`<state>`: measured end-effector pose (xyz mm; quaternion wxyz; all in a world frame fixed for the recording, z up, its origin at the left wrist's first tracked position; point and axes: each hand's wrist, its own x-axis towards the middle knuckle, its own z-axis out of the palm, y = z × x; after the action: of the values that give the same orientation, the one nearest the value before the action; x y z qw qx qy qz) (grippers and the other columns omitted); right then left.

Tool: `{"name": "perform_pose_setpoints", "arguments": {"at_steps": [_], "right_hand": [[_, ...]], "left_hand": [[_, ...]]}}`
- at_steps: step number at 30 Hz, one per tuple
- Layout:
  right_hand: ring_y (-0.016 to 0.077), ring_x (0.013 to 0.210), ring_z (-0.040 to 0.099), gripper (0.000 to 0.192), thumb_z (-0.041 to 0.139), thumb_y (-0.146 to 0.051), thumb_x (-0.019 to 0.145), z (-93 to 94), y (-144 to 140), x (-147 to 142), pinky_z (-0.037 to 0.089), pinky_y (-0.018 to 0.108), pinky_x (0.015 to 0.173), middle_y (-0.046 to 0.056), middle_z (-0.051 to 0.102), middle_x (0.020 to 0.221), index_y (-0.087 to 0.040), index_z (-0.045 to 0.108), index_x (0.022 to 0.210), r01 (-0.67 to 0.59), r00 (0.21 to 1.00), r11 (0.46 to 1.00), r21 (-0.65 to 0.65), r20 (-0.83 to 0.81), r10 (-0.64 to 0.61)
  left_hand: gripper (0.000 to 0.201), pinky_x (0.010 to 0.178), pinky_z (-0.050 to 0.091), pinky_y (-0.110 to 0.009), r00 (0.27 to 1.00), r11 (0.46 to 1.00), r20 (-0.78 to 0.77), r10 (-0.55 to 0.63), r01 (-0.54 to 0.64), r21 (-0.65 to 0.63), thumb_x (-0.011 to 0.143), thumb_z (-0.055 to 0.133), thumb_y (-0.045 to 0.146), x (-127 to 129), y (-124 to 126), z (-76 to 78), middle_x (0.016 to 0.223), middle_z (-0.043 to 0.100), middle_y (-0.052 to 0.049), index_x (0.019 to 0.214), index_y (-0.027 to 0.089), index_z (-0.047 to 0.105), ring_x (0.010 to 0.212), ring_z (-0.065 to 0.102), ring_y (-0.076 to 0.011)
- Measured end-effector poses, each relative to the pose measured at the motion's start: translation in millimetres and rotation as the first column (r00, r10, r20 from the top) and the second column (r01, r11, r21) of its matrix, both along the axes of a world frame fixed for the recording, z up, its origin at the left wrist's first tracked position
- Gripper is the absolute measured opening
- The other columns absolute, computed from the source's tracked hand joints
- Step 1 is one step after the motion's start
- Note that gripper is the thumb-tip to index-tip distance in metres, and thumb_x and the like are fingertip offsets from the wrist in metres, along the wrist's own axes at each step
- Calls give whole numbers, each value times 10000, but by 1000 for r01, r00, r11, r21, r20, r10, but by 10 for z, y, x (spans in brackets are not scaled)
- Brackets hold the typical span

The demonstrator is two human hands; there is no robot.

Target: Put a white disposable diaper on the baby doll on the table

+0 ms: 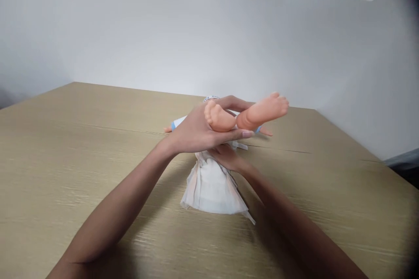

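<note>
A baby doll lies on the wooden table [65, 139], its two bare legs [262, 111] lifted up. My left hand [199, 130] grips both ankles and holds the feet in the air. Under the doll lies a white diaper [211, 187], spread toward me. My right hand [229, 157] reaches below the raised legs and rests on the top part of the diaper, partly hidden by my left hand; whether it pinches the diaper I cannot tell. The doll's body, in light blue and white clothing [176, 123], is mostly hidden behind my hands.
A white partition wall [209, 39] stands along the table's far and right sides. The table's right edge [386, 161] drops off toward a darker floor. Shelving shows above the wall at the far back.
</note>
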<state>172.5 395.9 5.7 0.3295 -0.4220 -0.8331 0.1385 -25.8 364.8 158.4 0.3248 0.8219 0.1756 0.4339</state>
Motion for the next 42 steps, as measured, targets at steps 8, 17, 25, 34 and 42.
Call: {"name": "perform_pose_setpoints", "arguments": {"at_steps": [8,17,25,34,42], "right_hand": [[362,1273,716,428,615,-522,1052,354,-1219,458,587,602,1077,110,754,1380,-271,664,1395,292,955,942,-164,-5,-297],[324,1493,554,593,687,-454,1006,517,-1168,302,473,538,1239,122,605,1592,-255,544,1545,126,964,991,39,-242,-113],[289,1456,583,503,512,-153,980,279,-1281,948,503,498,1196,84,648,1534,-293,692,1428,-171,963,969,178,237,126],[270,1491,561,529,453,-11,974,-6,-1273,999,521,499,1164,112,672,1513,-261,739,1342,-207,891,943,260,449,72],[263,1477,571,613,475,20,947,163,-1259,1063,503,511,1190,79,648,1553,-314,735,1390,-228,896,968,104,413,167]], "left_hand": [[417,1000,584,-382,999,996,-52,-5,0,-94,918,837,409,-2,-242,-289,1310,768,-70,1282,227,741,1153,736,-247],[438,1101,529,-422,986,999,-163,-37,38,0,953,792,407,-105,-461,-500,1364,744,-70,1349,248,695,1276,675,-261],[409,1224,448,-514,890,970,-446,92,21,242,986,730,369,-871,-552,-1030,1439,700,-124,1367,224,694,1398,581,-312],[797,1241,429,-565,805,950,-580,119,77,302,772,674,29,-994,-617,-1454,1628,565,-114,1532,244,562,1519,467,-354],[598,1189,467,-508,775,950,-626,84,128,286,899,577,1,-961,-604,-1330,1591,593,-105,1440,246,651,1442,512,-326]]}}
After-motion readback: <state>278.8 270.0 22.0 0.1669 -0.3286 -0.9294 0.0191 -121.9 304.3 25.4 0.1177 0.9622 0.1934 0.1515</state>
